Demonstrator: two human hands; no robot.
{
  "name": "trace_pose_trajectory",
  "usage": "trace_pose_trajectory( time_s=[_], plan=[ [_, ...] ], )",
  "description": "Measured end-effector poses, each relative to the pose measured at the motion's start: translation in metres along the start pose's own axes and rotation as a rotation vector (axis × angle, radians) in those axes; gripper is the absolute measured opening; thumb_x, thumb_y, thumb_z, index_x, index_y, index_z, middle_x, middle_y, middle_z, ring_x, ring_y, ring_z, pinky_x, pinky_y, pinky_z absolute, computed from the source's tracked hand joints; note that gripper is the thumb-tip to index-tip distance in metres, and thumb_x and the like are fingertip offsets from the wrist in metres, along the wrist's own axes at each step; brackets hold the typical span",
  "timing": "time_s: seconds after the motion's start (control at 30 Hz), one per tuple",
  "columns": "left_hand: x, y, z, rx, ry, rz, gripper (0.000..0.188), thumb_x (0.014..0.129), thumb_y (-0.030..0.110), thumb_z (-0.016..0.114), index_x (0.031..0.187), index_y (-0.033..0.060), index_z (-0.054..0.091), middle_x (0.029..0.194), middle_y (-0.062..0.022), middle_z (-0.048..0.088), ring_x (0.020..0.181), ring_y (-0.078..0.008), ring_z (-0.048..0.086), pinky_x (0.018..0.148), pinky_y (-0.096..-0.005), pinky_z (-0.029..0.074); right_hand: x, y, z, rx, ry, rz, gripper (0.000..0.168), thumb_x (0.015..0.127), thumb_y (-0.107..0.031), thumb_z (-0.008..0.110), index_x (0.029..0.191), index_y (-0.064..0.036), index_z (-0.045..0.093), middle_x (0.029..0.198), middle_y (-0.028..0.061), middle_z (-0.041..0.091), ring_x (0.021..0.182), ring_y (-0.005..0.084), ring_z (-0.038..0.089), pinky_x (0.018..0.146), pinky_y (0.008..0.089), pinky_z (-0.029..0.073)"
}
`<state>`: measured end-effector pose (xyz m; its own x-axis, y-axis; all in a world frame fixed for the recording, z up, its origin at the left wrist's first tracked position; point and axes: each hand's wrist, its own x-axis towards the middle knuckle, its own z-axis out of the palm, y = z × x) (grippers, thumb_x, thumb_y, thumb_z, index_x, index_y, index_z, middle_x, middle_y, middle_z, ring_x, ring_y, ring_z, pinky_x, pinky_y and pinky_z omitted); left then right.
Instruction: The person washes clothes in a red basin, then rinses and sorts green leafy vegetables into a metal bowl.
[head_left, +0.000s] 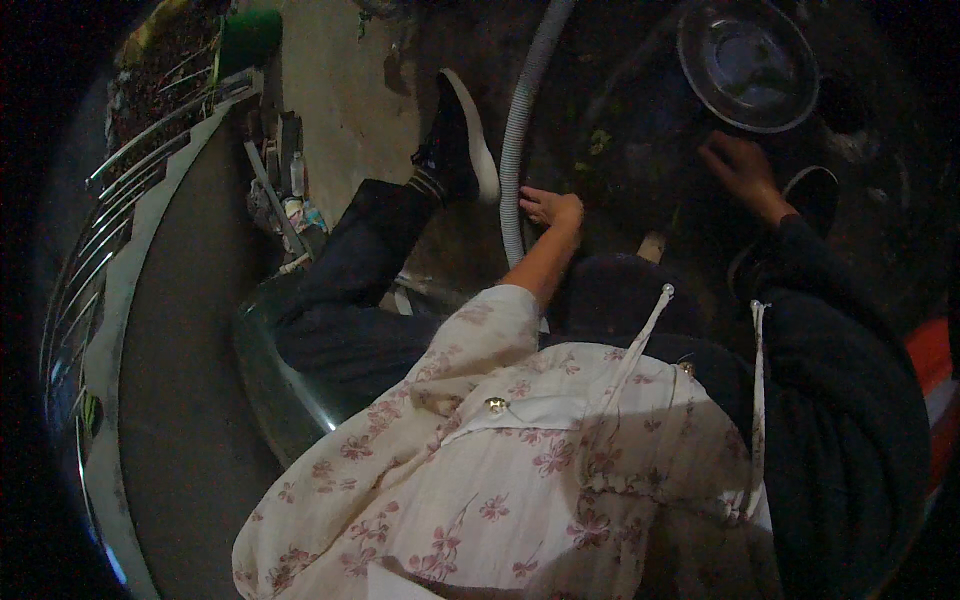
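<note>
Beside a grey ribbed hose (523, 124), my left hand (556, 210) has its fingers loosely bent and slightly apart, with nothing seen in them. Whether the fingertips touch the hose is unclear. My right hand (742, 171) hangs just below the rim of a round metal basin (806, 86), its fingers partly apart and no held thing visible. The basin seems to hold water, with something green in or reflected in it. Small green leaf bits (598, 141) lie on the dark wet ground between the hose and the basin. Dim light hides detail around both hands.
A dark shoe with a pale sole (480, 142) stands left of the hose. Farther left are a pile of odds and ends (296, 202), a metal rack (142, 176) and a green container (251, 45). A green plastic seat edge (262, 360) shows beneath my leg. Something red (930, 349) is at the right.
</note>
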<state>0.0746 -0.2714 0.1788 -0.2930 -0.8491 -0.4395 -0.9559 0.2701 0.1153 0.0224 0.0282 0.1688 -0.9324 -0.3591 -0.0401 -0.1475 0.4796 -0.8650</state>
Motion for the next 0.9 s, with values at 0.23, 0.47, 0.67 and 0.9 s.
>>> trace_pose_trajectory(
  time_s=[0.23, 0.47, 0.67, 0.9],
  plan=[
    [-0.025, 0.035, 0.038, 0.125, -0.106, 0.434, 0.087, 0.072, -0.002, 0.057, 0.144, 0.0060, 0.009, 0.148, -0.0205, 0.001, 0.134, -0.0397, 0.015, 0.110, -0.0393, 0.022, -0.009, 0.016, 0.013, 0.096, 0.051, -0.012, 0.017, 0.086, -0.021, 0.059, 0.090, -0.004, 0.060, 0.082, 0.0141, 0.061, 0.072, 0.0291, 0.060, 0.062, 0.0365, 0.044],
    [-0.015, 0.016, 0.077, -0.039, 0.096, -0.110, 0.085, 0.074, 0.002, 0.060, 0.143, 0.0058, 0.011, 0.148, -0.0187, 0.003, 0.133, -0.0366, 0.018, 0.107, -0.0403, 0.026, -0.007, 0.021, 0.023, 0.118, 0.067, 0.035, 0.016, 0.085, -0.019, 0.059, 0.090, -0.004, 0.060, 0.084, 0.0137, 0.062, 0.073, 0.0295, 0.060, 0.064, 0.0363, 0.046],
    [-0.013, 0.019, 0.095, -0.118, -0.084, -0.271, 0.081, 0.075, 0.005, 0.061, 0.141, 0.0038, 0.015, 0.145, -0.0197, 0.009, 0.131, -0.0371, 0.022, 0.108, -0.0417, 0.024, -0.021, 0.044, 0.031, 0.031, 0.089, 0.035, 0.016, 0.085, -0.020, 0.060, 0.091, -0.005, 0.060, 0.084, 0.0132, 0.062, 0.076, 0.0298, 0.061, 0.065, 0.0359, 0.046],
    [-0.021, 0.063, 0.075, -0.183, -0.145, 0.708, 0.072, 0.074, 0.003, 0.060, 0.137, -0.0003, 0.026, 0.141, -0.0232, 0.019, 0.127, -0.0389, 0.027, 0.108, -0.0412, 0.023, -0.009, 0.005, 0.019, 0.036, 0.038, 0.167, 0.017, 0.084, -0.022, 0.061, 0.087, -0.005, 0.060, 0.080, 0.0148, 0.062, 0.072, 0.0290, 0.062, 0.062, 0.0356, 0.046]
  ],
)
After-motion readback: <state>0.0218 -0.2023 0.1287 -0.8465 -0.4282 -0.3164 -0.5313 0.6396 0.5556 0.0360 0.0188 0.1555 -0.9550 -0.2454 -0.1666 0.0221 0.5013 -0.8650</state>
